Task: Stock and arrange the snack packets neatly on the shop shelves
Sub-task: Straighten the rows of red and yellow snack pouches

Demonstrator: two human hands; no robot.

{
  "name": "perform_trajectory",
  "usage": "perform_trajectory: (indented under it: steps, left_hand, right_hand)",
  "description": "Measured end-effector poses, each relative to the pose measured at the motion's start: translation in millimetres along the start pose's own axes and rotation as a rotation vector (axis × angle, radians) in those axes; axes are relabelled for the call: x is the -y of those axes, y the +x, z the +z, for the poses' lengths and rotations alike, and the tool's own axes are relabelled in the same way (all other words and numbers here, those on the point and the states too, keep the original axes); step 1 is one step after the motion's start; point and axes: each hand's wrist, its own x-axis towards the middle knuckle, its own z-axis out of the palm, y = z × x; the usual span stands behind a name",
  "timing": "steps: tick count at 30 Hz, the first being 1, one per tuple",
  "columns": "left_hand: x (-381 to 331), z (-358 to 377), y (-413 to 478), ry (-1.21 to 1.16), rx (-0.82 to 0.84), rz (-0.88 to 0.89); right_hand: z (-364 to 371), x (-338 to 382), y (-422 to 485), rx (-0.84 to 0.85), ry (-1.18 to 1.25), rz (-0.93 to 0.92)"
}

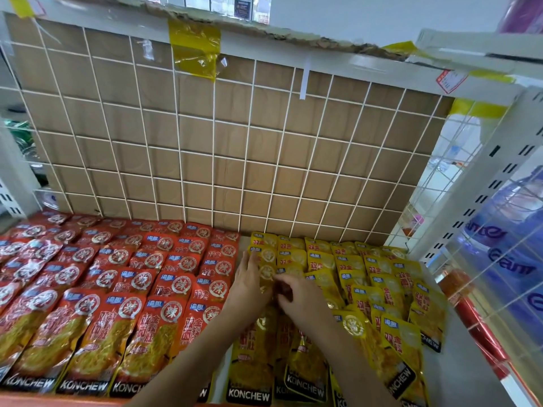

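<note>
Wire-backed shelf (pixel 467 356): red packets (pixel 132 289) fill lower left, yellow packets (pixel 376 277) lower right. My left hand (pixel 248 280), fingers straight, steadies the yellow column's edge while right hand (pixel 299 295) fingers pinch one of them, likely aligning it.

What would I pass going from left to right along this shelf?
Shiny red snack packets → shiny yellow snack packets → white slotted metal post → blue-labelled plastic water bottle.
</note>
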Motion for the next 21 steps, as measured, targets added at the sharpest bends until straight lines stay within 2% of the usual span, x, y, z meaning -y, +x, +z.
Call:
perform_trajectory:
  steps: [10, 14, 17, 21]
  left_hand:
    - [3, -2, 9, -0.080, -0.026, -0.037]
    - [4, -2, 10, -0.100, -0.022, -0.017]
    - [2, -5, 5, -0.042, -0.083, 0.088]
    - [1, -8, -10, 0.068, -0.111, 0.275]
  right_hand:
    - [-2, 3, 0, -0.045, 0.084, 0.014]
    - [-6, -1, -2, -0.145, 0.035, 0.008]
    - [-15, -8, -8, -0.215, -0.006, 0.025]
    - [-28, -13, -26, -0.155, -0.132, 0.061]
